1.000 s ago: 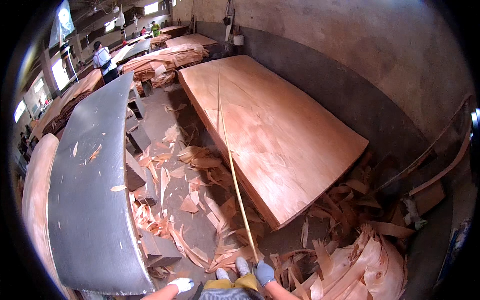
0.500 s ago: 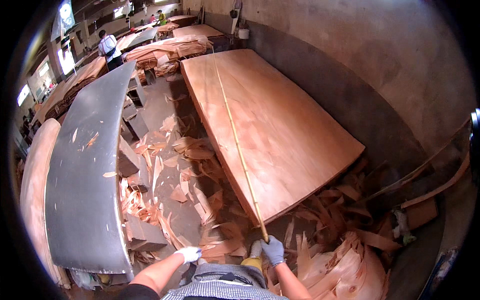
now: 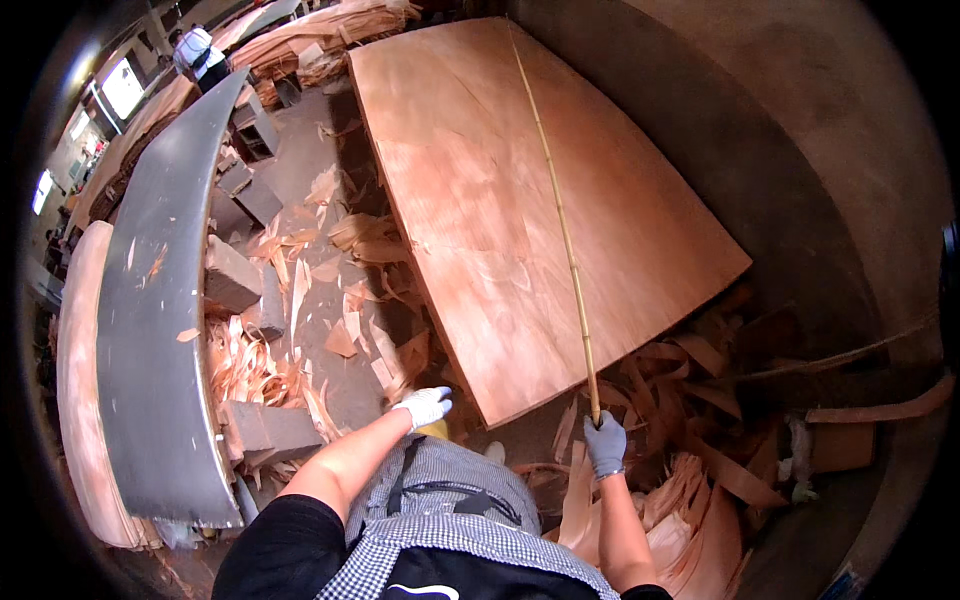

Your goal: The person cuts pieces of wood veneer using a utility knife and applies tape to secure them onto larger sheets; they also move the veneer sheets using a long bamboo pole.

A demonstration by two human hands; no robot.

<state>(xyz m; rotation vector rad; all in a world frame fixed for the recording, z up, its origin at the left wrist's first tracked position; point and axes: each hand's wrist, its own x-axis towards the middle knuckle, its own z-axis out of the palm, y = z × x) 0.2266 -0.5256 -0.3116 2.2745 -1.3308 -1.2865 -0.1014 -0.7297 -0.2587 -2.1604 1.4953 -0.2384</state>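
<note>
My right hand [image 3: 604, 446], in a grey glove, is closed around the near end of a long thin bamboo pole [image 3: 571, 255]. From there the pole stretches away over a wide stack of reddish-brown wood veneer sheets [image 3: 470, 210], its far tip at the stack's back edge. In a pale glove, my left hand [image 3: 425, 407] hangs beside the stack's near left corner, apart from it. Its fingers reach toward the right, loosely bent, and it holds nothing.
To the left a long dark-topped table [image 3: 160, 270] stands beside grey blocks [image 3: 275, 430]. Torn veneer scraps [image 3: 255, 360] litter the floor, with a bigger heap [image 3: 685, 510] at my right. A wall [image 3: 690, 120] rises beyond the stack. Another person [image 3: 197, 55] stands far left.
My right hand has moved right and slightly up, swinging the pole rightward across the stack. My left hand has risen and shifted right. The view has tilted down.
</note>
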